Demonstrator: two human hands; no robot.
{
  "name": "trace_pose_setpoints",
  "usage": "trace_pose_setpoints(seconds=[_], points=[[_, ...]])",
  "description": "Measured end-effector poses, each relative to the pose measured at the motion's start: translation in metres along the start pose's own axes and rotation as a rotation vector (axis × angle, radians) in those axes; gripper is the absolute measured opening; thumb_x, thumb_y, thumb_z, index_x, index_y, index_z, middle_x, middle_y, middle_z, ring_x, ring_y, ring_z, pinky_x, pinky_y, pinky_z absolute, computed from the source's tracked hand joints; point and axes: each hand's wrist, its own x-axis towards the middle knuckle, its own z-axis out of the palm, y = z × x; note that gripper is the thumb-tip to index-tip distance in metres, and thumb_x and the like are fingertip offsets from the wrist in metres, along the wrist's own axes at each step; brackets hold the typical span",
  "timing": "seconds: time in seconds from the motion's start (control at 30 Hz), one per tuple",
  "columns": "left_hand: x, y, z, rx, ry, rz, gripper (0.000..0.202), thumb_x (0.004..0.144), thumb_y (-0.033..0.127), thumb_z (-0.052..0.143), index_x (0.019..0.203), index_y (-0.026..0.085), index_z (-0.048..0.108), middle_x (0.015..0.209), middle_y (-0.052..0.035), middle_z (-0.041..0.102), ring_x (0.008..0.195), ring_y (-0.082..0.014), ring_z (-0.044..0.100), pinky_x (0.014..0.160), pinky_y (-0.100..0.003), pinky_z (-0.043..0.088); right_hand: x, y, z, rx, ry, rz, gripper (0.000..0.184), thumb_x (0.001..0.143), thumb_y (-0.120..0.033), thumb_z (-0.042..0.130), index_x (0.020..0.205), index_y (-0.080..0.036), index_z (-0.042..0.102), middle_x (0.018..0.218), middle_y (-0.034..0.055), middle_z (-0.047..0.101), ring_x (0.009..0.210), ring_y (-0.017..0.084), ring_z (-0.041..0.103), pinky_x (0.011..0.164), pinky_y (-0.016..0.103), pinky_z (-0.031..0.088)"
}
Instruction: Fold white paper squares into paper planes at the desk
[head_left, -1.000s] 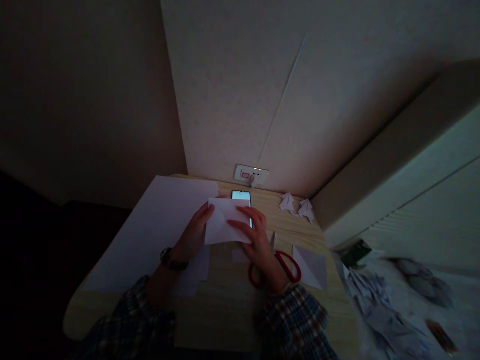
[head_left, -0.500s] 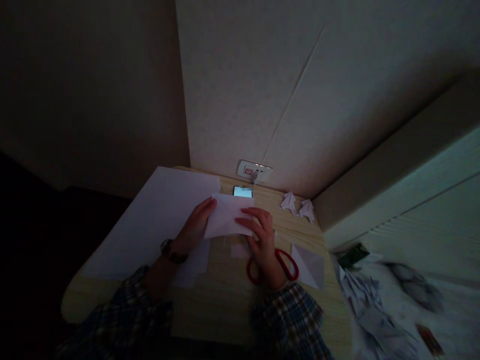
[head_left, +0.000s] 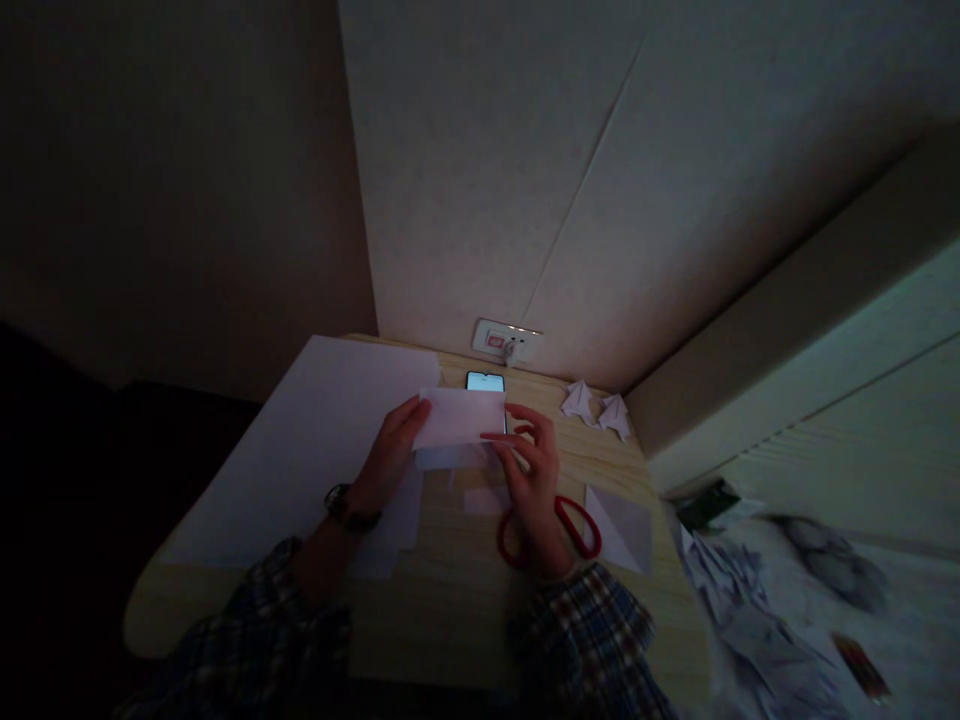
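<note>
While a large sheet (head_left: 300, 440) spreads leftward from the fingers of the left hand (head_left: 382, 458), these clamp one end of the small paper (head_left: 457, 415); the right hand (head_left: 535, 468) has spread fingers at the other end, their grip unclear. Folding seems in hand; the next move calls for aligned edges.

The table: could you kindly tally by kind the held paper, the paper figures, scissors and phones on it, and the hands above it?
Held paper: 1
Paper figures: 2
Scissors: 1
Phone: 1
Hands, left hand and right hand: 2
Total: 7
</note>
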Motion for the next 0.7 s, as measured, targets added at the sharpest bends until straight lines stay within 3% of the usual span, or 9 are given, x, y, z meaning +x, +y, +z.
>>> trace_pose_setpoints(seconds=[0.17, 0.4, 0.57, 0.7], points=[[0.003, -0.008, -0.003, -0.024, -0.027, 0.02, 0.029, 0.07, 0.046, 0.071, 0.073, 0.018, 0.064, 0.062, 0.0007, 0.061, 0.061, -0.0169, 0.055, 0.055, -0.026, 0.039, 0.001, -0.001, 0.003, 0.078, 0.054, 0.088, 0.016, 0.086, -0.032, 0.059, 0.081, -0.024, 0.073, 0.124, 0.0074, 0.055, 0.114, 0.024, 0.051, 0.088, 0.04, 0.047], [0.007, -0.02, -0.007, 0.106, -0.059, 0.102, 0.023, 0.075, 0.042, 0.068, 0.071, 0.02, 0.066, 0.057, 0.0031, 0.057, 0.059, -0.016, 0.052, 0.057, -0.025, 0.04, 0.002, -0.002, 0.007, 0.163, 0.123, 0.15, 0.021, 0.087, -0.036, 0.057, 0.081, -0.02, 0.069, 0.122, 0.008, 0.055, 0.116, 0.022, 0.052, 0.095, 0.037, 0.046], [0.003, -0.016, -0.005, 0.069, -0.097, 0.109, 0.03, 0.078, 0.045, 0.064, 0.091, 0.019, 0.07, 0.077, -0.0019, 0.069, 0.076, -0.0206, 0.061, 0.064, -0.026, 0.044, 0.003, 0.006, 0.009, 0.231, 0.06, 0.229, 0.024, 0.087, -0.039, 0.056, 0.09, -0.02, 0.071, 0.123, 0.0083, 0.057, 0.115, 0.022, 0.053, 0.1, 0.04, 0.042], [0.001, -0.013, -0.002, 0.047, -0.139, 0.125, 0.037, 0.082, 0.045, 0.06, 0.108, 0.019, 0.068, 0.094, -0.0044, 0.072, 0.091, -0.0231, 0.063, 0.076, -0.028, 0.047, 0.004, 0.009, 0.008, 0.229, 0.027, 0.256, 0.023, 0.087, -0.037, 0.056, 0.083, -0.02, 0.07, 0.099, 0.0056, 0.066, 0.094, 0.019, 0.06, 0.087, 0.035, 0.048]])
